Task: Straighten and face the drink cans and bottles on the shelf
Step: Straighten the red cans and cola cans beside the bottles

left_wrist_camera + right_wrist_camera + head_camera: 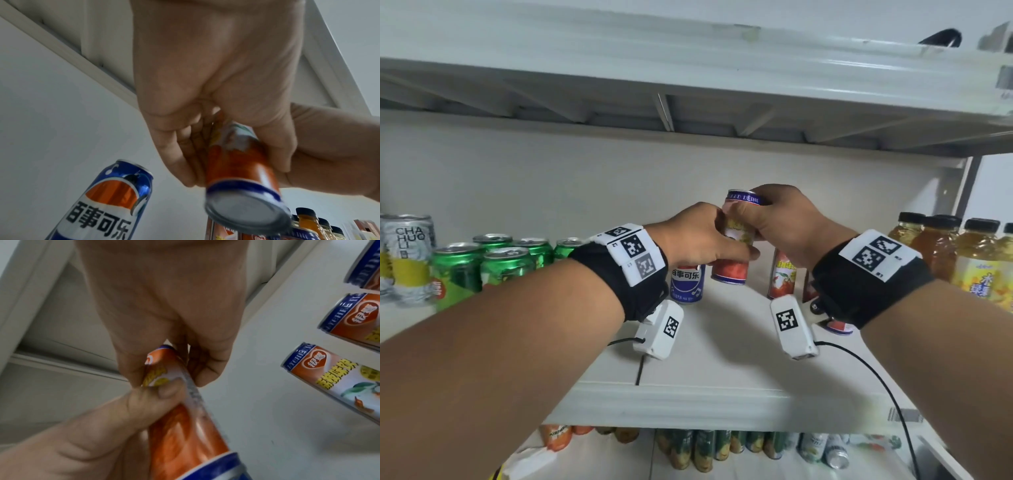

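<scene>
Both hands clamped on the lychee can [734,240], lifted off the shelf [722,342].
Left hand [698,236] low, right hand [777,219] on top: I'd twist label near, then set it beside the Pepsi can [686,286].

Left hand [698,236], right hand [780,222], curled grips meeting

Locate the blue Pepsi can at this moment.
In the head view the blue Pepsi can stands on the shelf just below the left hand, immediately left of the red lychee can that both hands hold up.
</scene>
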{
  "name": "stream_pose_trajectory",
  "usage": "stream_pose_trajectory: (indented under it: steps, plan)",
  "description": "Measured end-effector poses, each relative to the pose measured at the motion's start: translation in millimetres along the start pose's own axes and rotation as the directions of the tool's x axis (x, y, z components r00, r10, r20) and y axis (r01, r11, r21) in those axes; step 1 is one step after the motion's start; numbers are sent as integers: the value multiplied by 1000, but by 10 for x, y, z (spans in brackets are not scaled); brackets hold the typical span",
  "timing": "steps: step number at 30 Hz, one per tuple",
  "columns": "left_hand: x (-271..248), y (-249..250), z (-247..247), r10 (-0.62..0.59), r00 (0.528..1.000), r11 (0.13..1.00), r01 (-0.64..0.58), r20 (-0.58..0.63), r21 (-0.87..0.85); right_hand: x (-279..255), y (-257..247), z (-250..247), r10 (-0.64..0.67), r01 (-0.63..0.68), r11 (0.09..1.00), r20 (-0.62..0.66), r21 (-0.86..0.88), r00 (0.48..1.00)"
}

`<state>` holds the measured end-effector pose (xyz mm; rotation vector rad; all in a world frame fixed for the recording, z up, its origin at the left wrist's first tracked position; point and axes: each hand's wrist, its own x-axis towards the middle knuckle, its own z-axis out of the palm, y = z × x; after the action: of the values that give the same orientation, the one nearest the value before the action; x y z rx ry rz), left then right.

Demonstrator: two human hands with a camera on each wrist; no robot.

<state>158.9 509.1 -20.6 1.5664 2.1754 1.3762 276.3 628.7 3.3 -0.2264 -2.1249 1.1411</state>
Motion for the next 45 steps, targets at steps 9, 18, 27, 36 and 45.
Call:
stream_pose_trajectory:
  steps: [9, 18, 27, 36, 45]
  plan:
    - [176, -25, -1, -21, 1000, 999, 21, 2, -34, 10, 94, -218, -51, 60, 989, 72, -135, 996]
    - [393, 14, 218, -42, 999, 997, 40, 33, 64, 207, 265, -434, -92, 161, 887, 176, -433, 980]
    - [695, -58, 385, -137, 991, 943, 130, 0, 307, 508, 470, -638, 5, 67, 616, 89, -785, 996]
    - [864, -218, 455, -197, 980, 926, 187, 0, 328, 656, 866, -533, 56, 52, 527, 95, -848, 994]
    - [758, -173, 322, -143, 989, 835, 144, -42, 530, 623, 845, -508, 32, 118, 469, 150, -875, 988]
